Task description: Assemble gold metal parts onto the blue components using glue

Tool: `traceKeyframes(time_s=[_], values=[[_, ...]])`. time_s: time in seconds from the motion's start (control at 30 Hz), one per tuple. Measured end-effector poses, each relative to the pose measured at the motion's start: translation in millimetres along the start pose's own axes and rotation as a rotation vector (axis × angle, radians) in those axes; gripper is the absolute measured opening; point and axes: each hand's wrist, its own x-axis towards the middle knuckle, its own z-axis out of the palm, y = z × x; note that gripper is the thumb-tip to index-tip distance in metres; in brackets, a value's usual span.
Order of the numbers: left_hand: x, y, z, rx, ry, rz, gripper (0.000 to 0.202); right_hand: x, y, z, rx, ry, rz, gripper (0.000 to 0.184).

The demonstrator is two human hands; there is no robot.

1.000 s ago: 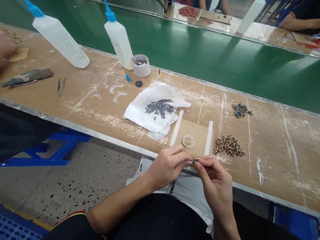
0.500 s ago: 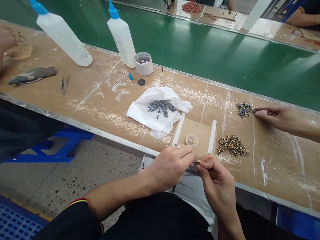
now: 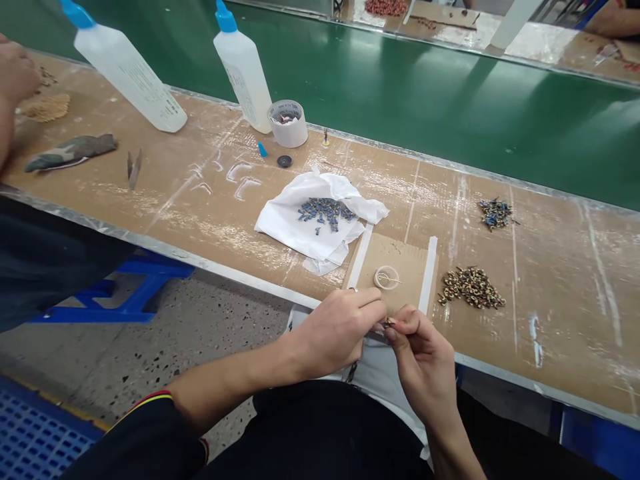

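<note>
Close together at the table's front edge, my left hand (image 3: 335, 328) and my right hand (image 3: 425, 357) meet fingertip to fingertip. Between them is a tiny gold-and-dark part (image 3: 387, 323), pinched by my right thumb and forefinger. The left fingers are closed against the same spot; what they grip is mostly hidden. Just beyond the hands, a small round clear dish (image 3: 387, 277) with a thin looped wire sits on a cardboard pad (image 3: 400, 250). A white cloth (image 3: 285, 230) bears a heap of tiny blue parts (image 3: 325, 210). To the right lies a pile of gold-and-dark parts (image 3: 473, 288).
Another small blue-and-gold pile (image 3: 495, 213) lies farther right. Two blue-capped bottles (image 3: 133, 80), a tape roll (image 3: 288, 127), a black cap (image 3: 285, 161) and tweezers (image 3: 133, 170) stand or lie at back left. A co-worker's hand (image 3: 17, 73) is at far left; a green belt (image 3: 400, 100) runs behind.
Another person's hand at the blue-and-gold pile on the right has left the view. My hands stay together, shifted slightly left, still pinching at the tiny part.
</note>
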Motion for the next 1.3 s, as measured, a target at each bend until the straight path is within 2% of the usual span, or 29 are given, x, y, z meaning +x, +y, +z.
traceKeyframes(time_s=[0.13, 0.27, 0.4, 0.5, 0.6, 0.77, 0.87, 1.07, 1.2, 1.3], values=[[-3.2, 1.0, 0.5, 0.027, -0.003, 0.019, 0.019, -6.5, 0.7, 5.9, -0.021, 0.050, 0.000, 0.018], [-6.3, -1.0, 2.8, 0.069, -0.026, 0.058, 0.018, -3.3, -2.4, -3.6, -0.096, -0.076, 0.016, 0.023], [-7.4, -3.0, 1.4, -0.039, 0.011, 0.070, 0.019, 2.5, -5.8, -14.4, -0.080, -0.148, 0.039, 0.019], [-5.3, -3.0, -1.2, -0.158, 0.047, 0.032, 0.017, 3.9, -8.8, -17.0, 0.017, -0.096, 0.057, 0.010], [-2.4, -2.6, -1.1, -0.253, 0.073, -0.017, 0.014, 3.4, -12.7, -16.7, 0.068, 0.010, 0.054, 0.002], [0.6, -3.9, 6.5, -0.325, 0.137, -0.002, 0.019, 2.2, -15.0, -15.8, 0.039, 0.096, 0.031, 0.003], [2.1, -6.6, 11.6, -0.272, 0.163, 0.042, 0.022, 2.4, -12.7, -16.3, 0.037, 0.084, 0.005, 0.003], [4.1, -9.6, 13.4, -0.104, 0.141, 0.152, 0.027, 4.3, -13.9, -18.1, 0.024, -0.004, -0.033, 0.017], [4.2, -6.4, 8.0, 0.025, 0.123, 0.168, 0.030, 5.1, -14.6, -17.6, 0.009, -0.038, -0.033, 0.020], [4.7, -4.2, 4.4, 0.118, 0.060, 0.150, 0.029, 6.0, -10.6, -17.1, -0.021, -0.049, -0.020, 0.021]])
